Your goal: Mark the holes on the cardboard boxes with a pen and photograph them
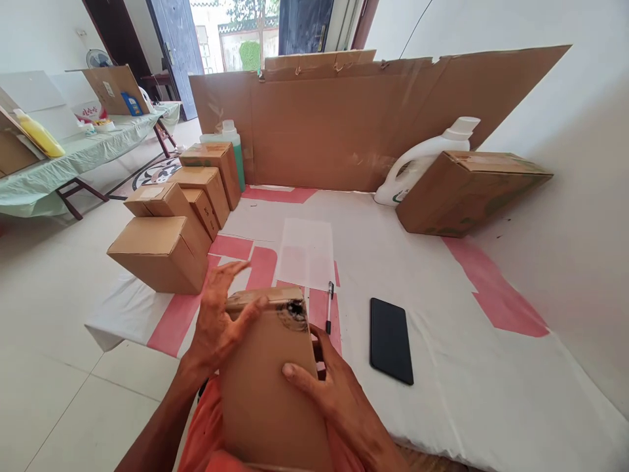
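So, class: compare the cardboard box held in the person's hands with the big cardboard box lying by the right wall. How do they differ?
The held box is gripped by the left hand and right hand; the big box rests untouched on the white sheet. The held box has a dark torn patch at its top edge; the big box shows green print. The big box leans tilted beside a white jug. Both are plain brown cardboard.

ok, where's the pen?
Head view: the pen lies on the white sheet, between the held cardboard box and the black phone.
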`<state>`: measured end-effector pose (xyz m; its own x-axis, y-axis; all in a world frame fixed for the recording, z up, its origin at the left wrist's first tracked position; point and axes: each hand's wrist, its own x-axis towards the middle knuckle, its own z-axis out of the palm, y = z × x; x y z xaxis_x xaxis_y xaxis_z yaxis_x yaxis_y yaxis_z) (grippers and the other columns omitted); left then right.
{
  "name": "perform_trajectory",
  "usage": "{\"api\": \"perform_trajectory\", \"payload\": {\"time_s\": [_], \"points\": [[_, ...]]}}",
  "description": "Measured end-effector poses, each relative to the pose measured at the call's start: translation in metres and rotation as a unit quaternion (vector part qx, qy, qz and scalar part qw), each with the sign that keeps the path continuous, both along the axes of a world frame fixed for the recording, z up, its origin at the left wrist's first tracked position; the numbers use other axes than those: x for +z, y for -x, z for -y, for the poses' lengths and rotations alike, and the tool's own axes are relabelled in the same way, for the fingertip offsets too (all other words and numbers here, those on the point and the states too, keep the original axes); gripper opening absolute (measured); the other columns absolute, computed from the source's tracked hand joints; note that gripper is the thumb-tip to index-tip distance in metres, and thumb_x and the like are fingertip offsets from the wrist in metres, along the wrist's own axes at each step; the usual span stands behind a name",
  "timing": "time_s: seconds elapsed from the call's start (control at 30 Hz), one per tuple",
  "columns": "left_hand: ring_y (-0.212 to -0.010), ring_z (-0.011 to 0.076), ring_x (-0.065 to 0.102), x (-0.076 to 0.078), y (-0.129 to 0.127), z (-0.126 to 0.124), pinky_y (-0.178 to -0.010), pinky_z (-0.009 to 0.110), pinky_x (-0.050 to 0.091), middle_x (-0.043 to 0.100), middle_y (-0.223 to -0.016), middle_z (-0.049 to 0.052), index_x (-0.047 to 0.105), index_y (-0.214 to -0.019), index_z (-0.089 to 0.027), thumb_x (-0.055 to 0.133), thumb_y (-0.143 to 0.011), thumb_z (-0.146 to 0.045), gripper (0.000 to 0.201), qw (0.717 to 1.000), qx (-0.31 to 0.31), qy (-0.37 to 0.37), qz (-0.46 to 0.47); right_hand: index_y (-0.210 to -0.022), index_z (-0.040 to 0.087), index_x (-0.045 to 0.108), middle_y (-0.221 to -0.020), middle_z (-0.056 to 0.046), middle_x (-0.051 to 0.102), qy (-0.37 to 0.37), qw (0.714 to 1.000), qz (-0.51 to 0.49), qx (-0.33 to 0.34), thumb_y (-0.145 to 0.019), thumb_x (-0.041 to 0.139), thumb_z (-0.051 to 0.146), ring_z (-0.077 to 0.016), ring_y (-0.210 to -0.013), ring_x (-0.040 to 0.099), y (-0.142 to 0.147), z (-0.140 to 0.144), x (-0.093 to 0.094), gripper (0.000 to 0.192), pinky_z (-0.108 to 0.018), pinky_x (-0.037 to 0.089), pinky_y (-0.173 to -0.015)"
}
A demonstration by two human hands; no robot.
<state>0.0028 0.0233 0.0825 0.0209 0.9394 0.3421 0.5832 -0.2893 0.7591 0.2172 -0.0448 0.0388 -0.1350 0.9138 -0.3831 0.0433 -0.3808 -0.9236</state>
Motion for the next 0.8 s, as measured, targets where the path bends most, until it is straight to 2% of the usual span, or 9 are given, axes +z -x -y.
{"api": "perform_trajectory", "payload": {"time_s": [0.1, 0.2, 0.3, 0.4, 0.47, 0.63, 0.8], "points": [[-0.122, 0.0318, 0.063, 0.008, -0.017, 0.011, -0.106, 0.05, 0.047, 0.07, -0.128, 0.008, 0.074, -0.116, -0.028, 0.075, -0.09, -0.052, 0.035, 0.993, -0.007, -0.041, -0.115, -0.153, 0.027, 0.047, -0.138, -0.016, 0.069, -0.01, 0.998, 0.053, -0.046, -0.078, 0.081, 0.063, -0.035, -0.109, 0.074, 0.004, 0.015, -0.01, 0.089, -0.046, 0.064, -0.082], [-0.1, 0.0285, 0.068, 0.009, -0.032, 0.015, -0.093, 0.047, 0.048, 0.075, -0.104, 0.006, 0.074, -0.102, -0.025, 0.078, -0.089, -0.051, 0.029, 0.985, -0.011, -0.033, -0.172, -0.152, 0.028, 0.05, -0.137, -0.016, 0.069, -0.021, 0.994, 0.082, -0.062, -0.078, 0.081, 0.059, -0.0353, -0.112, 0.073, 0.002, 0.019, -0.016, 0.087, -0.046, 0.064, -0.083], [-0.087, 0.0249, 0.068, 0.009, -0.041, 0.013, -0.084, 0.042, 0.047, 0.073, -0.092, 0.003, 0.069, -0.091, -0.023, 0.077, -0.089, -0.049, 0.028, 0.982, 0.0, -0.02, -0.19, -0.153, 0.026, 0.051, -0.142, -0.016, 0.066, -0.029, 0.996, 0.058, -0.054, -0.078, 0.079, 0.062, -0.0363, -0.125, 0.068, -0.003, 0.015, -0.013, 0.088, -0.048, 0.062, -0.093], [-0.082, 0.0238, 0.067, 0.01, -0.046, 0.012, -0.08, 0.04, 0.046, 0.071, -0.086, 0.002, 0.063, -0.084, -0.023, 0.076, -0.087, -0.051, 0.031, 0.976, 0.006, -0.032, -0.216, -0.16, 0.026, 0.041, -0.16, -0.016, 0.051, -0.041, 0.995, 0.003, -0.088, -0.086, 0.067, 0.071, -0.0348, -0.145, 0.052, -0.007, 0.003, -0.002, 0.09, -0.05, 0.052, -0.111], [-0.082, 0.024, 0.067, 0.011, -0.048, 0.013, -0.08, 0.039, 0.045, 0.07, -0.086, 0.002, 0.062, -0.084, -0.023, 0.075, -0.088, -0.051, 0.031, 0.971, 0.001, -0.043, -0.234, -0.161, 0.028, 0.039, -0.165, -0.013, 0.044, -0.053, 0.993, -0.022, -0.104, -0.091, 0.061, 0.07, -0.0322, -0.151, 0.044, -0.007, -0.006, 0.006, 0.085, -0.049, 0.046, -0.117], [-0.077, 0.0229, 0.064, 0.011, -0.049, 0.015, -0.074, 0.036, 0.043, 0.068, -0.083, 0.0, 0.059, -0.082, -0.025, 0.073, -0.087, -0.046, 0.026, 0.963, 0.002, -0.062, -0.261, -0.148, 0.028, 0.051, -0.154, -0.009, 0.054, -0.098, 0.99, -0.009, -0.104, -0.095, 0.058, 0.054, -0.0302, -0.144, 0.05, 0.003, -0.017, 0.019, 0.06, -0.048, 0.042, -0.12], [-0.075, 0.023, 0.064, 0.011, -0.049, 0.014, -0.064, 0.033, 0.039, 0.067, -0.08, 0.0, 0.057, -0.079, -0.025, 0.073, -0.083, -0.042, 0.024, 0.963, 0.01, -0.067, -0.261, -0.136, 0.024, 0.055, -0.138, -0.011, 0.061, -0.105, 0.985, 0.023, -0.136, -0.092, 0.059, 0.045, -0.0287, -0.129, 0.059, 0.017, -0.018, 0.029, 0.049, -0.047, 0.045, -0.116]]}}
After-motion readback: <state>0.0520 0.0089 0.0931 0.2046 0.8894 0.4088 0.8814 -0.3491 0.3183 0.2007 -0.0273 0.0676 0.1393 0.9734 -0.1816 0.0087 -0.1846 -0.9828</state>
